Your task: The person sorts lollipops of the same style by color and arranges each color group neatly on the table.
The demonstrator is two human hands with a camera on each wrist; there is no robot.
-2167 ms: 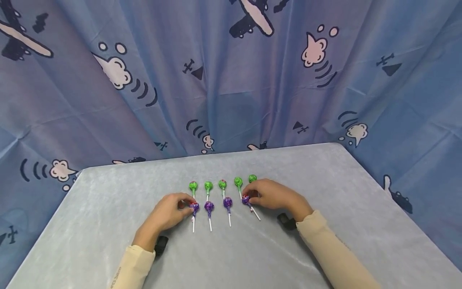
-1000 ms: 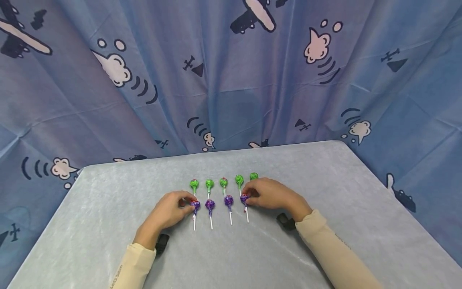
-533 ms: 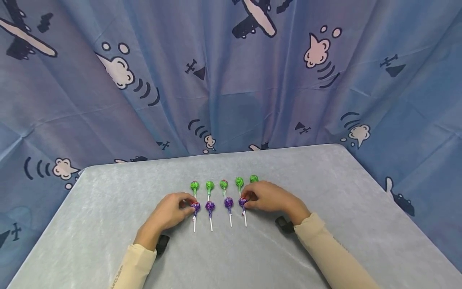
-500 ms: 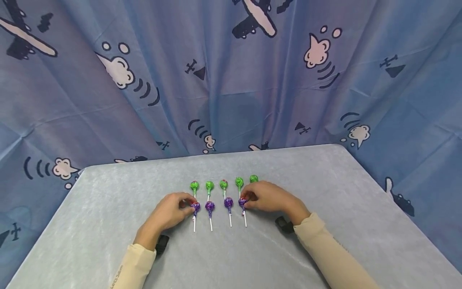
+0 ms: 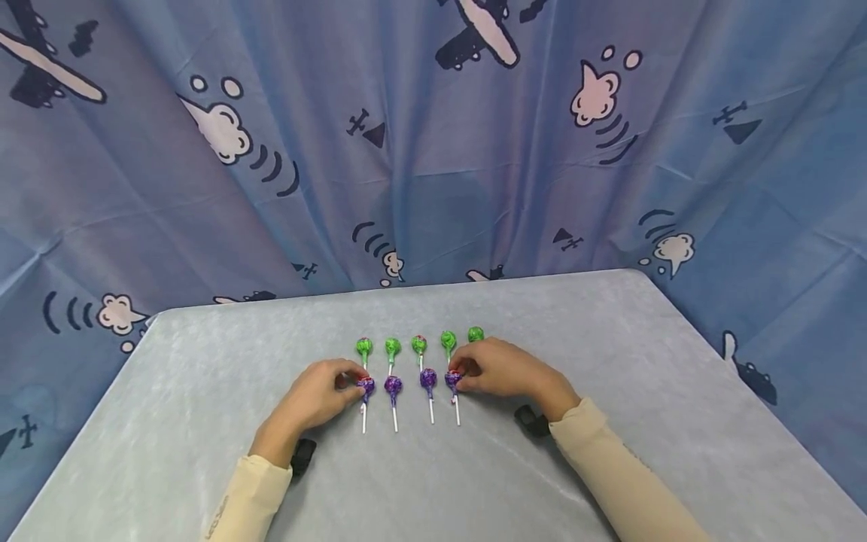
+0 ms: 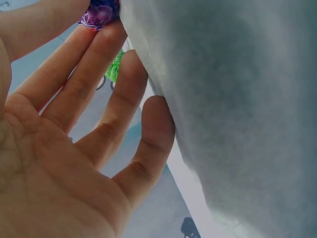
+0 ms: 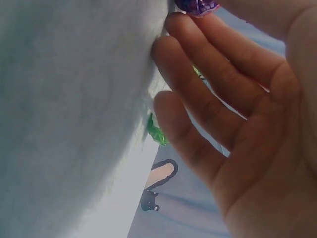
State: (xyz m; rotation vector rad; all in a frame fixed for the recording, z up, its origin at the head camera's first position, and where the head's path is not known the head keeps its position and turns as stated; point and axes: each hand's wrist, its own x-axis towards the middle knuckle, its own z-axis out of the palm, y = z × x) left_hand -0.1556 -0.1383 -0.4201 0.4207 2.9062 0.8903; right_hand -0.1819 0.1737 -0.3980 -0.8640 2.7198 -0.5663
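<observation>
My left hand (image 5: 320,397) pinches the purple-wrapped head of the leftmost lollipop (image 5: 366,386) in the front row between thumb and fingers. At the row's right end, my right hand (image 5: 501,366) pinches another purple lollipop (image 5: 453,378) by its head. Both white sticks point toward me. Two more purple lollipops (image 5: 393,385) lie between the hands. In each wrist view the purple head (image 6: 100,15) shows at the top, by the thumb, and the other fingers rest loosely along the tabletop. Part of the rightmost green lollipop (image 5: 476,333) is hidden behind my right hand.
Behind the purple row lies a row of several green lollipops (image 5: 393,346), their sticks toward me. All are on a white-covered table (image 5: 420,489). A blue patterned curtain (image 5: 433,188) hangs behind its far edge.
The right-hand purple lollipop has turned from slanting to nearly straight and shifted a little left with my right hand. The left hand keeps its pinch, almost still.
</observation>
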